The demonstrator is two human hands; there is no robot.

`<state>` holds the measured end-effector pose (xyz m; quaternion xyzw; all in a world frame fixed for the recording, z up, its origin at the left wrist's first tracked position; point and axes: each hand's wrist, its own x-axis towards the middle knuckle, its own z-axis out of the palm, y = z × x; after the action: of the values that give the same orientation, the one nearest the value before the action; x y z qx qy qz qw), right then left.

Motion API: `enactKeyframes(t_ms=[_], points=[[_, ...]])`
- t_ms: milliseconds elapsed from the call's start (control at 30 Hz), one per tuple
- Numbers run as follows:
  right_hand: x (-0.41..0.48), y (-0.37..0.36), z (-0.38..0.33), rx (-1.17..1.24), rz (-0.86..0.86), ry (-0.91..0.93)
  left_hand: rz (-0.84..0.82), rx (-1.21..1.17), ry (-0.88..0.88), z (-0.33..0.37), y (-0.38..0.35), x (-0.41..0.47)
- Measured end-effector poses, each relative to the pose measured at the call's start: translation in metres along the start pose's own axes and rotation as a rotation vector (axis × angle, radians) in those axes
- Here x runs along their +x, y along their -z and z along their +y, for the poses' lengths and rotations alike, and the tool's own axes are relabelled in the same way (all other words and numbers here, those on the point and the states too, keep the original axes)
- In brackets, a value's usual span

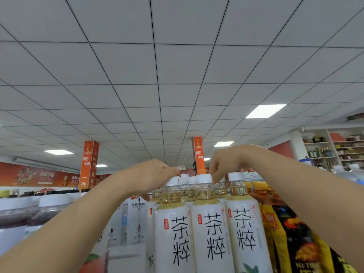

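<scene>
The work in hand is lining up white-labelled tea bottles in a shop display. 3 stand upright in the front row, side by side with labels facing out: the left tea bottle (pixel 171 233), the middle tea bottle (pixel 208 233) and the right tea bottle (pixel 244 227), with more rows behind them. The left hand (pixel 149 179) grips the left tea bottle's top — fingers curled over the cap, thumb at the neck. The right hand (pixel 223 164) hangs over the gap between the middle and right caps, its fingers (pixel 217 177) bent down and bunched; whether they pinch a cap I cannot tell. I judge the row nearly set — what is left is a last nudge and letting go. Yellow-capped bottles (pixel 259 186) stand just beside on the right.
</scene>
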<state>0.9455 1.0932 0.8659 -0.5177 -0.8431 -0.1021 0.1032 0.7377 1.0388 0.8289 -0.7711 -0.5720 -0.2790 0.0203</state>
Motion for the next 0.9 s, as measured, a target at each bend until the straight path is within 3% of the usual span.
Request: enactKeyframes(t_ms=[267, 467, 633, 800, 900], points=[[0.004, 0.005, 0.009, -0.065, -0.039, -0.002, 0.042, 0.065, -0.034, -0.005, -0.006, -0.001], [0.012, 0.006, 0.018, 0.023, -0.085, -0.033, 0.094, 0.099, -0.062, -0.003, -0.01, -0.004], [0.024, 0.006, 0.024, 0.152, 0.033, -0.019, 0.116, 0.15, -0.082, -0.008, -0.01, -0.004], [0.042, -0.006, 0.021, 0.055, -0.1, 0.022, 0.134, 0.157, -0.072, -0.007, -0.011, -0.003], [0.044, -0.008, 0.023, 0.046, -0.085, 0.058, 0.138, 0.155, -0.072, -0.007, -0.012, -0.002]])
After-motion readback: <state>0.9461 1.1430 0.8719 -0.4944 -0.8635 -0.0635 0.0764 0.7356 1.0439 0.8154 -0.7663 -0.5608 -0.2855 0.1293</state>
